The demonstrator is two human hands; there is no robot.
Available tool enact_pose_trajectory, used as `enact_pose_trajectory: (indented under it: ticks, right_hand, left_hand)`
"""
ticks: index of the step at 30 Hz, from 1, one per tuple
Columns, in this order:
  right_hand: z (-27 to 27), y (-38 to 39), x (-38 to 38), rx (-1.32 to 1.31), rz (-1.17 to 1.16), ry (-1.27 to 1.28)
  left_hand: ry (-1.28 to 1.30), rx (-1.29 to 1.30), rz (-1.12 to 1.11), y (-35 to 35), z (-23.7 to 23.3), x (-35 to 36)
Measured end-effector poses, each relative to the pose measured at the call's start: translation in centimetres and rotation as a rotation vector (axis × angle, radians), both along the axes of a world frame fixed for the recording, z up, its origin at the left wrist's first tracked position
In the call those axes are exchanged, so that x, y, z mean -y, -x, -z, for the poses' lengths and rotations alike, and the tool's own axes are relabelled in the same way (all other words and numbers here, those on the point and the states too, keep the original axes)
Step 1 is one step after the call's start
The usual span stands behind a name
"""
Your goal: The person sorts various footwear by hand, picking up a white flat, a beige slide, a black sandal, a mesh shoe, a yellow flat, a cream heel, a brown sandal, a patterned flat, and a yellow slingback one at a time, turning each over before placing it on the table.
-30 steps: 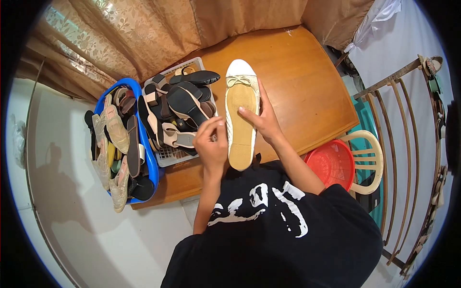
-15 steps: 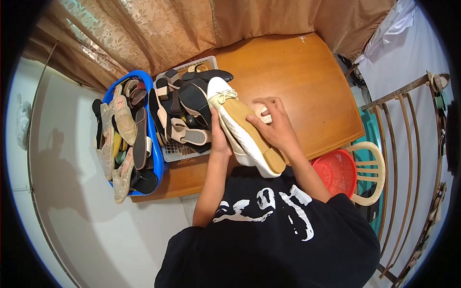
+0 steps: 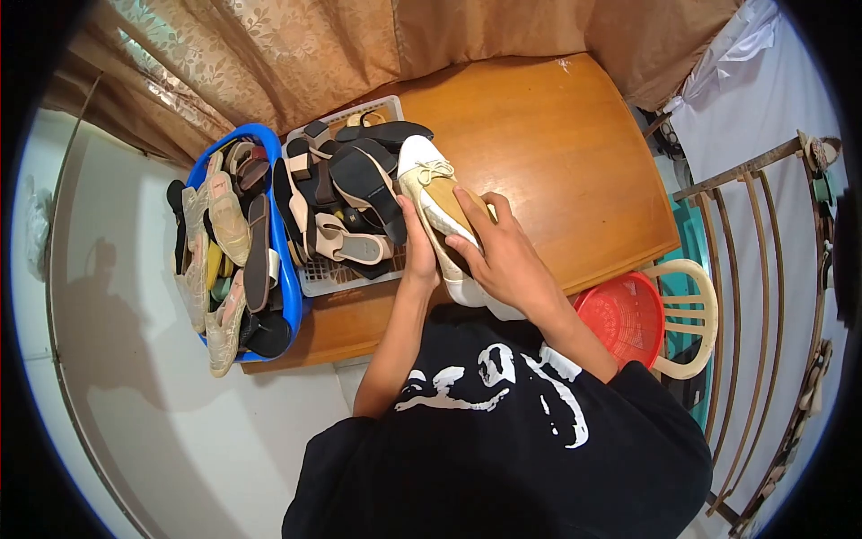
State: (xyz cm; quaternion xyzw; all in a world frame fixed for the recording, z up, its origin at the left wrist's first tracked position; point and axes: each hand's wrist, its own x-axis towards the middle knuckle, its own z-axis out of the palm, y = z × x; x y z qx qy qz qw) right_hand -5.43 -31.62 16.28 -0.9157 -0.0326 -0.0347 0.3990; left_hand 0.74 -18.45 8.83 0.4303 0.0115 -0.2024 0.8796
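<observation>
A cream ballet flat (image 3: 429, 171) with a white toe cap and a small bow points away from me, held up over the table's near edge. My left hand (image 3: 418, 247) grips its left side. Across its opening lies my right hand (image 3: 503, 256), with thumb and fingertips pressed on the tan and white parts and a dark gap between them. A pale bit shows at the right fingers; I cannot make out what it is. White heel ends show below the right hand, so a second shoe may lie against the first, but the hand hides most of it.
A white plastic basket (image 3: 314, 286) of black and beige sandals stands left of my hands on the wooden table (image 3: 530, 117). Beside it is a blue tub (image 3: 292, 310) heaped with shoes. To the right are a red basket (image 3: 620, 319), a cream chair (image 3: 705, 328) and a wooden rack (image 3: 754, 225).
My right hand has moved left and down onto the shoe, covering more of it. The pale crumpled-looking piece beyond its fingers is now mostly hidden. The tan heel block no longer shows.
</observation>
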Motion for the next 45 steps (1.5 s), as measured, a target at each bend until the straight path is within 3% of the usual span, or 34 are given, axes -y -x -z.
enact_pose_trajectory:
  ticks: [5,8,14,21,24,27,35,45]
  right_hand:
    - [-0.8,0.2,-1.0,-0.052,-0.011,0.15]
    - [-1.5,0.0,-0.9,-0.125,-0.071,0.122]
    - [-2.1,-0.1,-1.8,-0.173,-0.044,0.218]
    - [-0.4,-1.8,-1.5,-0.111,-0.074,0.117]
    - [-2.3,-1.1,0.1,-0.008,-0.139,-0.001]
    - [-5.3,-0.3,1.5,-0.09,-0.25,-0.065]
    - [-2.4,0.9,-1.4,0.142,-0.096,0.065]
    - [-2.7,0.6,-2.3,0.126,-0.034,0.056]
  left_hand:
    - [-0.061,-0.049,-0.091,0.7,0.2,0.6]
    - [0.068,-0.041,0.007,-0.4,2.7,-0.5]
    - [-0.047,-0.071,-0.118,0.6,0.5,0.1]
    - [0.072,-0.118,-0.19,-1.3,3.4,-0.4]
    - [0.08,-0.076,-0.23,-2.3,3.5,-0.9]
    - [0.077,-0.118,-0.291,-3.0,2.4,-1.2]
    - [0.112,-0.09,-0.281,-2.0,2.8,-1.2]
    - [0.126,0.043,-0.311,-2.6,1.6,-0.5]
